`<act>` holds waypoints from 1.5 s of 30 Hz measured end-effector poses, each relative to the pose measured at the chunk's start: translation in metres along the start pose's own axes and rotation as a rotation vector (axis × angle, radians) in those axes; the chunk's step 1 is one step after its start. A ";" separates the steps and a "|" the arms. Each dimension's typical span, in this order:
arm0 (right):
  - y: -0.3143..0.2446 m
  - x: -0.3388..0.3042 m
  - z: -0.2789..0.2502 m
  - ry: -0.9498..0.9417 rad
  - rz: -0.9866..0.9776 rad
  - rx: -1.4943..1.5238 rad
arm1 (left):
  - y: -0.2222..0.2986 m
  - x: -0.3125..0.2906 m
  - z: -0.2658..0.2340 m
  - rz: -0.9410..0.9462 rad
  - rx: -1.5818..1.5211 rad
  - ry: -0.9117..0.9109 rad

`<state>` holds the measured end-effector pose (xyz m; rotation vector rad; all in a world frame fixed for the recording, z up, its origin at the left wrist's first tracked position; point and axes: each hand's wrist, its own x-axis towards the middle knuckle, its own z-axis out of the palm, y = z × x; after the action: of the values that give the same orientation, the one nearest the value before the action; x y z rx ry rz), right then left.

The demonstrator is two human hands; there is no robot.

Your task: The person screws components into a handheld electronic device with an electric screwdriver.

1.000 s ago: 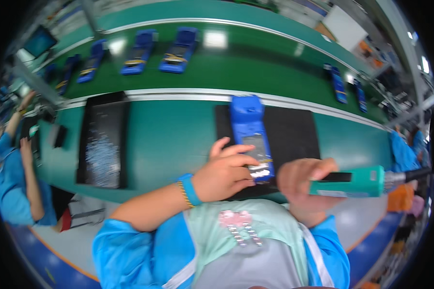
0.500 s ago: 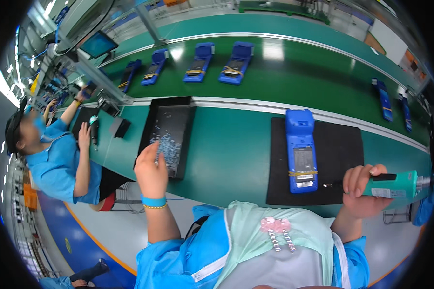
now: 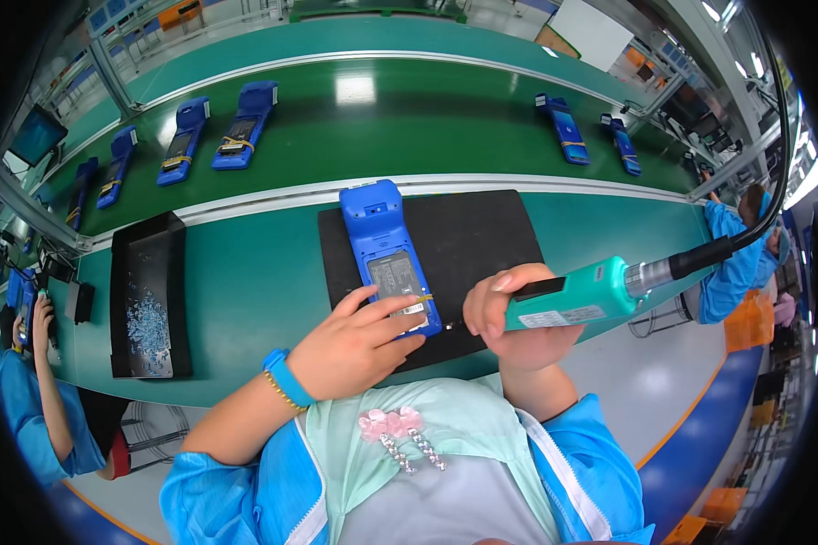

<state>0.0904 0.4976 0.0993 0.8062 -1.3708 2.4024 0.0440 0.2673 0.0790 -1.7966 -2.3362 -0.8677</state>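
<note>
A blue handheld terminal (image 3: 371, 218) lies back side up on a black mat (image 3: 482, 236), with a yellow rubber band round its lower end. My left hand (image 3: 359, 345) rests over that lower end, its fingers stretched out and apart across the back and the band; whether a small piece is under the fingertips cannot be made out. In my right hand (image 3: 518, 318) is a green electric screwdriver (image 3: 577, 295), held level just right of the terminal. Its tip points left toward the terminal's lower edge. A black cable runs from its rear end.
At left stands a black tray (image 3: 182, 300) of small bluish screws (image 3: 147, 327). Several banded blue terminals (image 3: 245, 127) lie on the green conveyor (image 3: 409, 109) beyond a metal rail. Co-workers sit at the far left (image 3: 41, 409) and far right (image 3: 741, 254).
My left hand has come from the screw tray onto the terminal. The screwdriver in my right hand is closer to the terminal's lower edge. The whole view has swung to the right.
</note>
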 end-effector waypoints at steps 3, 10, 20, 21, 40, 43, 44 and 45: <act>-0.002 -0.007 -0.003 0.009 0.028 -0.036 | -0.002 0.013 0.012 0.028 -0.006 -0.098; 0.006 -0.010 -0.010 -0.024 0.024 0.013 | -0.007 0.012 0.024 -0.001 -0.029 -0.166; 0.006 -0.012 -0.008 0.014 0.060 0.056 | -0.009 0.011 0.025 -0.009 -0.022 -0.180; 0.006 -0.012 -0.008 0.018 0.066 0.062 | -0.009 0.012 0.025 -0.007 -0.016 -0.177; 0.011 -0.013 0.001 -0.032 0.114 -0.019 | -0.012 0.009 0.028 -0.009 -0.033 -0.181; 0.013 -0.014 0.001 -0.057 0.126 -0.123 | -0.011 0.008 0.027 -0.008 -0.024 -0.178; 0.013 -0.014 0.002 -0.059 0.126 -0.123 | -0.011 0.008 0.027 -0.009 -0.024 -0.177; 0.015 -0.014 0.003 -0.041 0.125 -0.164 | -0.012 0.007 0.028 -0.011 -0.034 -0.179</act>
<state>0.0961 0.4879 0.0821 0.7509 -1.6548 2.3358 0.0385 0.2847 0.0538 -1.9530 -2.4528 -0.7817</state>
